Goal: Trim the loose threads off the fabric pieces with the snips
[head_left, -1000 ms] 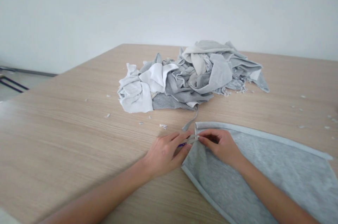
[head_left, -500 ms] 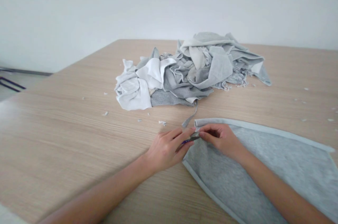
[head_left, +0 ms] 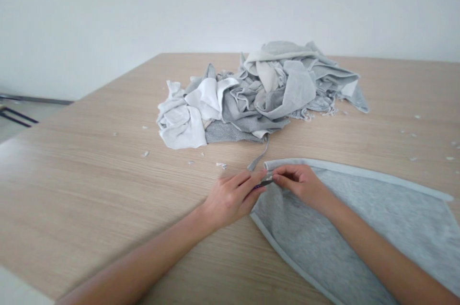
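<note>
My left hand (head_left: 232, 200) is closed around a pair of thread snips (head_left: 267, 180). Their metal blades stick out toward the right, and most of the bluish handle is hidden in the fingers. The blades lie at the left end of a grey fabric piece (head_left: 359, 209) with pale folded edges. Right by the blade tips, my right hand (head_left: 300, 185) pinches the fabric's end between thumb and fingers. Exactly what lies between the blades is too small to make out. The fabric spreads flat to the right, partly under my right forearm.
A heap of crumpled grey and white cloth pieces (head_left: 251, 99) lies farther back on the wooden table (head_left: 89, 166). From it a thin grey strip (head_left: 258, 155) trails toward my hands. Small white scraps (head_left: 222, 165) are scattered about. A pale wall (head_left: 230, 3) stands behind.
The snips' blades and both hands stay close together at the fabric's end, with only a slight shift. Less of the bluish handle shows now. The view has tilted a little.
</note>
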`<act>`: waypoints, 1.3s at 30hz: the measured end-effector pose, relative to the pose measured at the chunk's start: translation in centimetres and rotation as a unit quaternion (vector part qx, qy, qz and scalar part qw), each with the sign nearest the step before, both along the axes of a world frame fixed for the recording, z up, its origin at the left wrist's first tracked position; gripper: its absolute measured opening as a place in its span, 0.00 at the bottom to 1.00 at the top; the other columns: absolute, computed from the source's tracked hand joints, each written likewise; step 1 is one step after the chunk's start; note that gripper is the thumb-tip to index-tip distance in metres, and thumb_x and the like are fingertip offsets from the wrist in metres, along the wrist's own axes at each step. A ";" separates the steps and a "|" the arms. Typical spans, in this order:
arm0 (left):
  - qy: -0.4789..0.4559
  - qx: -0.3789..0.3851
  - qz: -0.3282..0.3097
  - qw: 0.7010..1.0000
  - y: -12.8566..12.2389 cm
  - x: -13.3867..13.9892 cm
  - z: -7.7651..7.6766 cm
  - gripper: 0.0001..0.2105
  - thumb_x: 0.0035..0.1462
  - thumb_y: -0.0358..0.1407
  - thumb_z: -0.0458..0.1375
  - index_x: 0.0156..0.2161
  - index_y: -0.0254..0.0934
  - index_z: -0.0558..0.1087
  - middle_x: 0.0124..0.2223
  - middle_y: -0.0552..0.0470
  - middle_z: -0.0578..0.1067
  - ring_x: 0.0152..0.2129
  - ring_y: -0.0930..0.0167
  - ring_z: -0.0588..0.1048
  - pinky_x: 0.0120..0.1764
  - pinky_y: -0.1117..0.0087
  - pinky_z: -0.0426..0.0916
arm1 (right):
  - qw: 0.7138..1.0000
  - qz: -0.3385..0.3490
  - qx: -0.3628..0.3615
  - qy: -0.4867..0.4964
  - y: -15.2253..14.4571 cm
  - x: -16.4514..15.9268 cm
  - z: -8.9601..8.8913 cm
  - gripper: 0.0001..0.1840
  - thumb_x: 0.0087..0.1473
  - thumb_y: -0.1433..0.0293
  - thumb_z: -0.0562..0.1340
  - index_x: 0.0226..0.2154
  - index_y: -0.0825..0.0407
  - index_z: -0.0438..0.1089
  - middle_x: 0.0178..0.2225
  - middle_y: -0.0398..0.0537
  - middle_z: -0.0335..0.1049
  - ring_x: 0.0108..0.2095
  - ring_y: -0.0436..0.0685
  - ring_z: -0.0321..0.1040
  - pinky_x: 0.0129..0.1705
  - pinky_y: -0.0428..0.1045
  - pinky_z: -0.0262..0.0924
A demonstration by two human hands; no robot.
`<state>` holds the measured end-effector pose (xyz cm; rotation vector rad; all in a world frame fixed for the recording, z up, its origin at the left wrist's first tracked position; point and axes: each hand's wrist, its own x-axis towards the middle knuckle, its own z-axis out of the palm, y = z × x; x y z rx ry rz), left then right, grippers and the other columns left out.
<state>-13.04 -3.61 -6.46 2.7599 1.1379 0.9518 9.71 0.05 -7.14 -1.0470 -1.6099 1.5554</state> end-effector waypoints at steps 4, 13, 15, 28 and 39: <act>0.006 0.007 -0.004 1.000 0.1 0.0 -0.2 0.16 0.71 0.36 0.54 0.60 0.34 0.67 0.36 0.50 0.78 0.27 0.72 0.78 0.29 0.74 0.73 | 1.000 -0.002 -0.013 0.008 0.1 0.0 0.1 0.15 0.53 0.57 0.69 0.31 0.52 0.81 0.28 0.46 0.76 0.28 0.52 0.65 0.32 0.47 0.58; 0.017 0.023 -0.008 1.000 0.3 0.2 -0.4 0.16 0.71 0.36 0.54 0.60 0.33 0.67 0.36 0.49 0.78 0.26 0.73 0.78 0.27 0.73 0.74 | 1.000 0.000 -0.021 0.002 0.3 0.2 -0.4 0.15 0.52 0.56 0.69 0.32 0.51 0.81 0.28 0.46 0.75 0.29 0.54 0.65 0.33 0.49 0.59; 0.018 0.027 -0.008 0.999 0.3 0.2 -0.4 0.16 0.71 0.37 0.53 0.60 0.33 0.67 0.35 0.50 0.78 0.25 0.73 0.78 0.27 0.73 0.74 | 1.000 0.000 -0.022 0.000 0.3 0.2 -0.4 0.15 0.53 0.56 0.69 0.33 0.51 0.81 0.28 0.47 0.75 0.30 0.54 0.66 0.33 0.49 0.59; 0.019 0.044 -0.012 0.999 0.3 0.4 -0.1 0.16 0.71 0.36 0.53 0.60 0.31 0.66 0.34 0.50 0.78 0.25 0.73 0.78 0.25 0.75 0.73 | 1.000 0.001 -0.030 -0.009 0.5 0.3 -0.4 0.15 0.51 0.57 0.68 0.30 0.52 0.81 0.26 0.46 0.73 0.27 0.52 0.62 0.31 0.48 0.57; 0.008 0.022 -0.006 1.000 0.2 0.4 -0.4 0.16 0.71 0.36 0.53 0.59 0.31 0.68 0.37 0.48 0.80 0.25 0.73 0.78 0.26 0.74 0.74 | 1.000 -0.002 -0.022 -0.003 0.6 0.6 -0.4 0.15 0.51 0.57 0.69 0.33 0.52 0.82 0.27 0.46 0.76 0.27 0.53 0.66 0.30 0.48 0.61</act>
